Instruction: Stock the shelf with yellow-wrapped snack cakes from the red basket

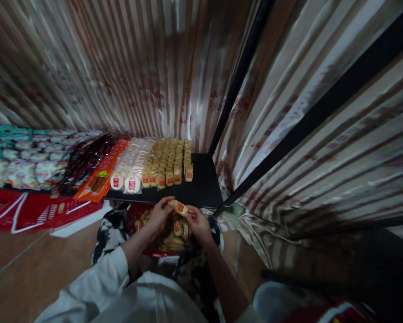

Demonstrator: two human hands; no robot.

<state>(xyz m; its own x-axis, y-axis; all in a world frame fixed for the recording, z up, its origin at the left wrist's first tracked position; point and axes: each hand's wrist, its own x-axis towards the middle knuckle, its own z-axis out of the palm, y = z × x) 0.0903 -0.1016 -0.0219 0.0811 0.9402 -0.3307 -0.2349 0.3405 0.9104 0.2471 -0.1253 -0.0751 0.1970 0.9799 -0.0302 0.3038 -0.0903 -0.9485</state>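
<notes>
A small yellow snack packet (179,207) with a red label is pinched between my two hands, just in front of the shelf edge. My left hand (161,214) grips its left end, and my right hand (199,224) has closed fingers on its right end. Below them, a red basket (130,220) between my knees holds several similar packets (172,240). On the black shelf (203,186) beyond, rows of yellow packets (167,168) stand lined up, labels facing me. The packet's exact contents are too dim to make out.
Left of the yellow rows lie round white packets (132,181), an orange packet (102,177), dark packets (87,161) and white-and-teal packets (23,154). Red baskets (36,211) sit below at left. A striped curtain (137,67) hangs behind, with black metal posts (243,67) at right.
</notes>
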